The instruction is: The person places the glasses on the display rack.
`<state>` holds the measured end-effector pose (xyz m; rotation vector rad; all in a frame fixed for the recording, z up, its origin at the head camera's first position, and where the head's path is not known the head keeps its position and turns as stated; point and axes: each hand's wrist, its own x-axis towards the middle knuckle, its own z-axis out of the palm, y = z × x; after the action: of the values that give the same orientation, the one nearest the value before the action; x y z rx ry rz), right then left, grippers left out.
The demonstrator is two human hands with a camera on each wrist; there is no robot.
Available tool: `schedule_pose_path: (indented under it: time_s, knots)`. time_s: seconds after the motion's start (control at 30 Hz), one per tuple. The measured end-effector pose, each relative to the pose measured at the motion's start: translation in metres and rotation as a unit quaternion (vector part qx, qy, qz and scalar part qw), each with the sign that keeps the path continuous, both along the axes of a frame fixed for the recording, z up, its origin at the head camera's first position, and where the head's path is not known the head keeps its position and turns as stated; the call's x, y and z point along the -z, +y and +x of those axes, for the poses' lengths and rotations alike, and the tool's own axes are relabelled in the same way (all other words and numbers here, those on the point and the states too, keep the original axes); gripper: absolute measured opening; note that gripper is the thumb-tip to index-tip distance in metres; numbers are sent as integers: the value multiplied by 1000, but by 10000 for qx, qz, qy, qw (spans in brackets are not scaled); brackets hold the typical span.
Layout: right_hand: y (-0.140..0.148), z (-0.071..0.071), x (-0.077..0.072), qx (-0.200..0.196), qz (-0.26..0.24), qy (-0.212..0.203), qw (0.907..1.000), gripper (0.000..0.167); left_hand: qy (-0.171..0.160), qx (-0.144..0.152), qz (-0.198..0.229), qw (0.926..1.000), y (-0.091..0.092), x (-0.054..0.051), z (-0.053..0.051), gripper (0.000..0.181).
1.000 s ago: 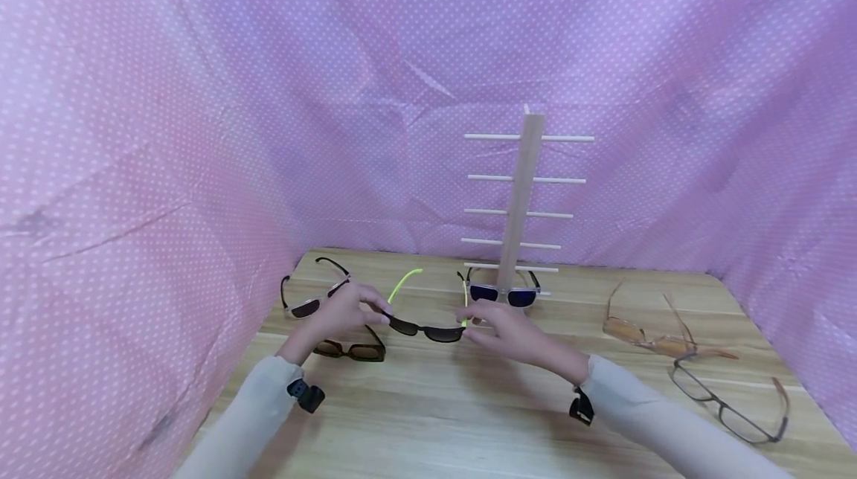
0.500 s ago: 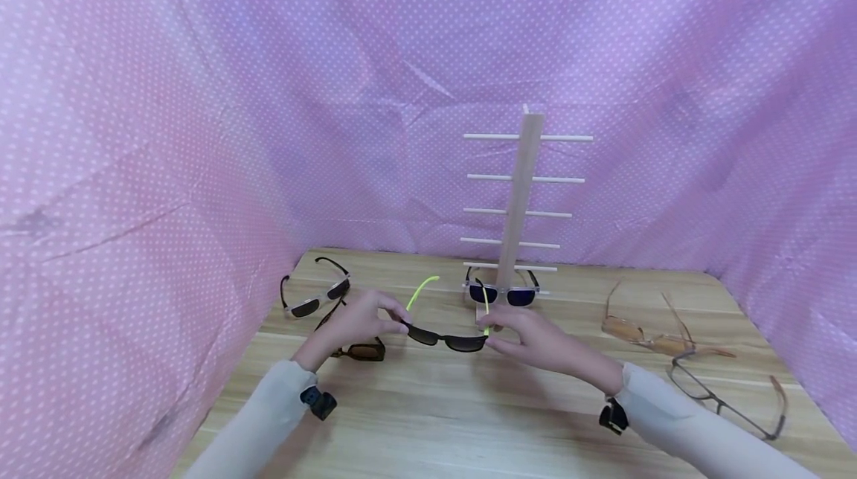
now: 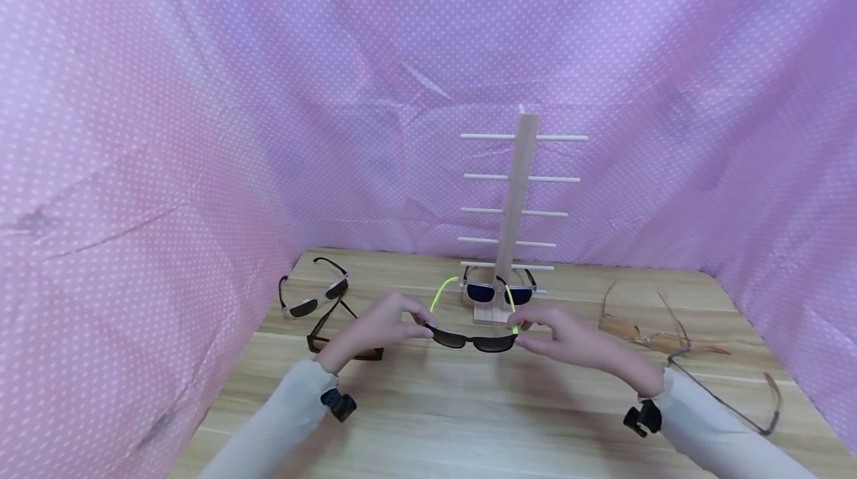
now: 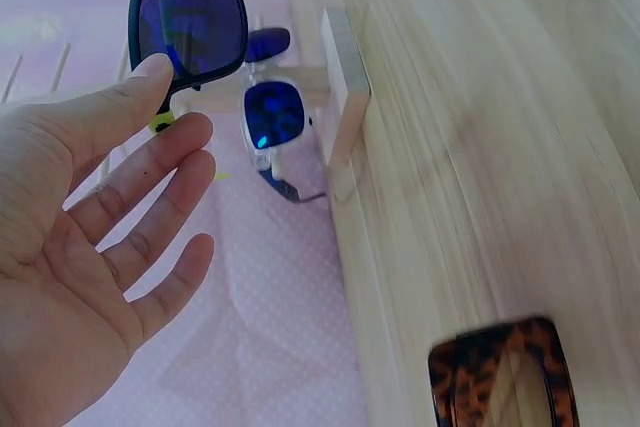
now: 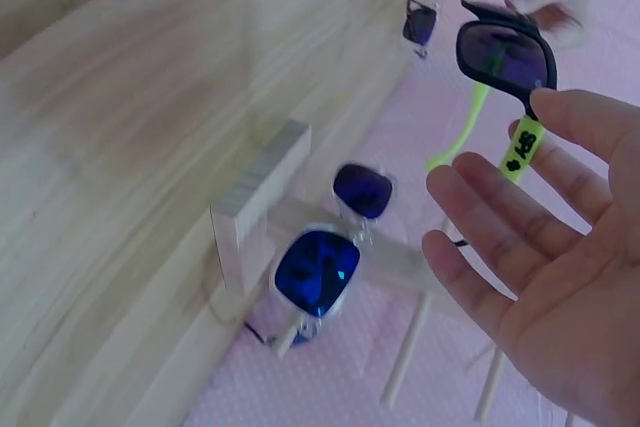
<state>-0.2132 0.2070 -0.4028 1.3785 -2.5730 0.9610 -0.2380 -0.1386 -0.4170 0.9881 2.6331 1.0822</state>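
Note:
Black sunglasses with yellow-green temples (image 3: 450, 339) are held in the air by both hands, lenses toward the person and temples pointing at the stand. My left hand (image 3: 395, 324) pinches their left corner between thumb and fingers. The right corner is pinched by my right hand (image 3: 569, 338), by the lettered temple (image 5: 523, 147). Just behind them stands a wooden rack (image 3: 515, 196) with several white crossbars. Clear-framed sunglasses with blue lenses (image 3: 480, 292) hang at its lowest part; the held pair's right temple overlaps them in the head view.
At the left on the wooden table (image 3: 428, 419) lie clear-framed dark sunglasses (image 3: 304, 308) and a tortoiseshell pair (image 4: 560, 367), partly behind my left forearm. Orange-tinted glasses (image 3: 619, 327) and thin-framed glasses (image 3: 723, 399), partly covered by my right sleeve, lie at the right. Pink dotted cloth (image 3: 375, 92) surrounds the table.
Both hands have moved right with the black sunglasses, from beside the rack to in front of its base. More of the tortoiseshell pair's left side shows; the right sleeve covers more of the thin-framed glasses.

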Motion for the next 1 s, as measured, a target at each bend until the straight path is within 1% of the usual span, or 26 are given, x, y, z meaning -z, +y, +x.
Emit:
schedule_pose_path:
  time_s: [0.2, 0.37, 0.53, 0.67, 0.87, 1.0]
  knots:
    - [16, -1, -5, -55, -1, -53, 10000, 22, 122, 81, 19, 9999, 15, 0, 2, 7]
    - [26, 1, -8, -86, -30, 21, 10000, 26, 407, 105, -59, 9991, 24, -2, 7, 5]
    - [32, 4, -7, 74, -118, 103, 9999, 29, 623, 106, -13, 9980, 31, -7, 11, 5]
    - [35, 6, -8, 219, -145, 100, 9996, 31, 702, 51, 34, 9975, 33, -13, 14, 7]
    - [38, 4, -12, 360, -148, 218, 9990, 30, 863, 36, 49, 9963, 38, -17, 11, 7]
    - [40, 0, -16, 402, -170, 209, 9988, 28, 778, -2, 90, 9969, 40, -18, 6, 8]
